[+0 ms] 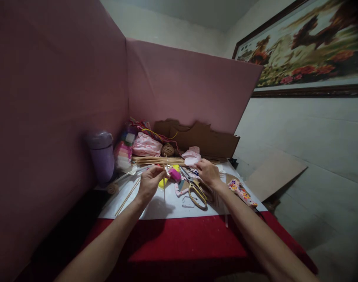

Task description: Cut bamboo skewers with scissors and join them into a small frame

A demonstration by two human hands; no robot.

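Note:
My left hand (151,181) is closed in a pinch around a thin wooden stick (164,188), which points down over the white sheet. My right hand (208,172) reaches to the back of the work area, its fingertips closed on the edge of a pale pink dotted cloth piece (192,156). Between the hands lie large scissors (193,188) with gold-coloured handles, partly open. Beside them are a bright pink lump (175,174), some yellow pieces (162,183) and a strip of dotted cloth (180,190).
Behind lie a bundle of wooden sticks (158,160), a brown twine ball (167,149), a dotted cloth bundle (146,145) and torn cardboard (196,137). A purple tumbler (102,160) stands left. A flower-patterned object (242,192) lies right. Pink panels (185,82) enclose the back and left.

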